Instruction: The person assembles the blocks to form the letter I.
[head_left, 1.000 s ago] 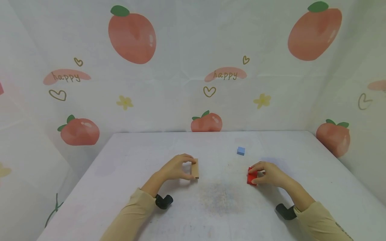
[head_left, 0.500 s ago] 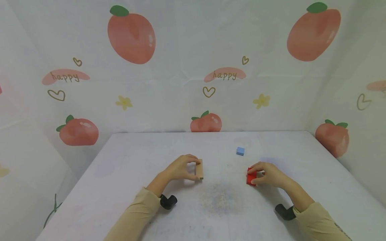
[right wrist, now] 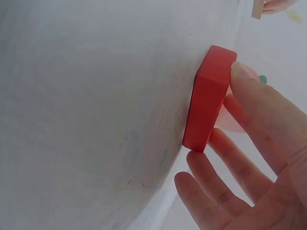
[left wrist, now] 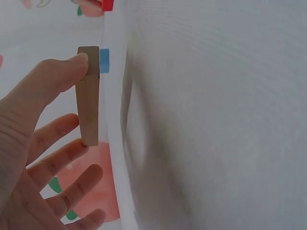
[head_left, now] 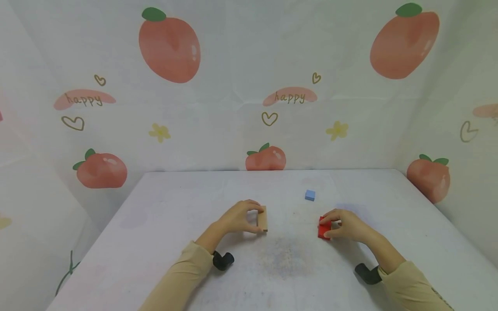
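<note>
Near the middle of the table, my left hand (head_left: 238,218) pinches a plain wooden block (head_left: 262,219) by its ends, between thumb and fingertips. In the left wrist view this wooden block (left wrist: 88,98) is held off the tabletop, its shadow falling apart from it. To the right, my right hand (head_left: 346,224) grips a red block (head_left: 324,229) with the thumb at the near end and fingers at the far end. The right wrist view shows the red block (right wrist: 210,98) lying against the table surface. A small blue block (head_left: 310,195) lies farther back, between the two hands.
The white table (head_left: 186,190) has a grey smudged patch (head_left: 289,257) in front of the hands. A white cloth (head_left: 229,52) printed with fruit hangs behind and at the sides. Dark wrist-camera mounts (head_left: 223,261) jut from both wrists.
My left hand has moved to the right with the wooden block, closer to the red block. My right hand and the red block have stayed in place, as has the blue block.
</note>
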`<state>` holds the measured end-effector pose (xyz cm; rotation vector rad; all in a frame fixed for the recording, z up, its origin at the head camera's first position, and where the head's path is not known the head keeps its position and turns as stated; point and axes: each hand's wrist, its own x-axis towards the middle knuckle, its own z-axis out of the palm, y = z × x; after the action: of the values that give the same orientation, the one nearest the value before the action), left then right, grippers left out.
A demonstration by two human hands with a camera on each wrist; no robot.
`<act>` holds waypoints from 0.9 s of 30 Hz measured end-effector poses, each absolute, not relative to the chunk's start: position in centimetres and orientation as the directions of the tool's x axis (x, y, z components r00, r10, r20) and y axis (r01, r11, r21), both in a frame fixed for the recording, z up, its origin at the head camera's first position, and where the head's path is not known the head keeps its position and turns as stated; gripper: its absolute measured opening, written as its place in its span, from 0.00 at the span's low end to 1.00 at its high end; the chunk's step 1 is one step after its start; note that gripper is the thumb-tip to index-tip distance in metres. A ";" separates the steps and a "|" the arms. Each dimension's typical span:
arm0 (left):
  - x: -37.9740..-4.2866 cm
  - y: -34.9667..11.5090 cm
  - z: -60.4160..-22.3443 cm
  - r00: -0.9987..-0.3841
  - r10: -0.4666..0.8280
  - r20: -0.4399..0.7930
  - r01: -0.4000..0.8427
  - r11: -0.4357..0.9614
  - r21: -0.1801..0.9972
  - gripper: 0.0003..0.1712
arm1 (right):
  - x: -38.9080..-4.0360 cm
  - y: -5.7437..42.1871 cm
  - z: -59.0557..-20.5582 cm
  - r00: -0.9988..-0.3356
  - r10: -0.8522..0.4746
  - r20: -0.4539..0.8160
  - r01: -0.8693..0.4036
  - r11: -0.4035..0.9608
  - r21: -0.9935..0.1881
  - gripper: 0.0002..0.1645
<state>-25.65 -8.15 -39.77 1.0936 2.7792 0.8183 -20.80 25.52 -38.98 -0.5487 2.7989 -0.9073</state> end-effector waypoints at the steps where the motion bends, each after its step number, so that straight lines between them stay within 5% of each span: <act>1: -25.6 -8.0 -39.8 -0.750 0.646 0.142 0.620 0.612 0.491 0.31 | -20.8 25.5 -39.0 -0.921 -0.388 -0.029 -0.296 0.749 -0.593 0.18; 27: -26.0 -6.2 -39.6 -0.747 0.653 0.123 0.619 0.618 0.484 0.31 | -20.8 25.6 -39.1 -0.925 -0.379 -0.035 -0.281 0.742 -0.609 0.17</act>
<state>-25.96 -6.22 -39.60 1.0893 2.7663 0.7890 -20.85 25.60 -39.10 -0.5312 2.7841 -0.9361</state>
